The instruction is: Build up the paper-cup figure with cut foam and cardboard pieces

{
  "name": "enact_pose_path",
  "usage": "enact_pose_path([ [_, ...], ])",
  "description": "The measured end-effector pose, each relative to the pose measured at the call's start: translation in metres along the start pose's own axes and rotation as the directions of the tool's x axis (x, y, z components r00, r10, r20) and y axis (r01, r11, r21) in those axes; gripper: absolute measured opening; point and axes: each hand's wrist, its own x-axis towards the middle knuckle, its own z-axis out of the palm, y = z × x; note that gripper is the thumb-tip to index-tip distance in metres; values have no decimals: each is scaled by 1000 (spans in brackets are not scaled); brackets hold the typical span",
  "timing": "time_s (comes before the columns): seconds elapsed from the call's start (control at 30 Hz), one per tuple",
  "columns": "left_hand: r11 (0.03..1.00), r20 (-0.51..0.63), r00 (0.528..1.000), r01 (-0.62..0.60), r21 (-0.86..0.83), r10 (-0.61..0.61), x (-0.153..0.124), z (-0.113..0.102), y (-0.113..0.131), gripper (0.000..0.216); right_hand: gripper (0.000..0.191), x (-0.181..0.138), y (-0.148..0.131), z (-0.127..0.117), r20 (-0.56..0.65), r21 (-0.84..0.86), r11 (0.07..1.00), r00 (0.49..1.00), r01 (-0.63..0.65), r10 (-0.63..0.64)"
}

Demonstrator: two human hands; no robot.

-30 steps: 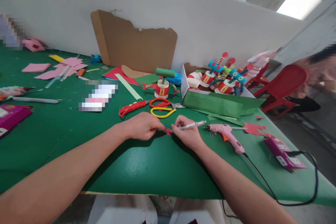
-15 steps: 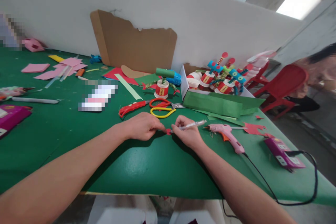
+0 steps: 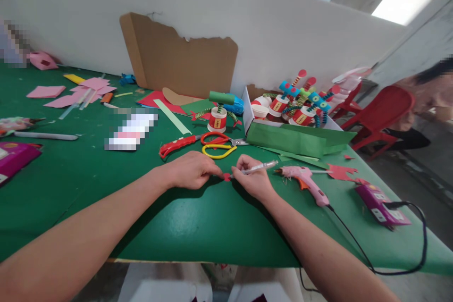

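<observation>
My left hand (image 3: 193,170) rests on the green table (image 3: 198,226), fingers pinched on a small red paper piece (image 3: 227,177). My right hand (image 3: 252,178) is closed round a clear pen (image 3: 260,167), its tip at that red piece. Just beyond my hands lie yellow-handled scissors (image 3: 217,152) and red-handled scissors (image 3: 184,142). A pink glue gun (image 3: 307,183) lies to the right of my right hand.
A white box (image 3: 249,115) with several paper-cup figures and green paper (image 3: 293,140) stands behind. One cup figure (image 3: 218,118) stands alone. Cardboard (image 3: 180,59) leans on the wall. A purple power strip (image 3: 380,204) with a black cable sits at the right. Pink papers (image 3: 71,94) lie far left. A person sits by red chairs (image 3: 380,115).
</observation>
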Motion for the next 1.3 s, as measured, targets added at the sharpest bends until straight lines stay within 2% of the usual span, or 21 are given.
enact_pose_path([
  [1.3,1000,8,1000,12,-8,-12,-1,1,-1,46,21,0,-1,0,1,20,1000,1000,-4,4],
])
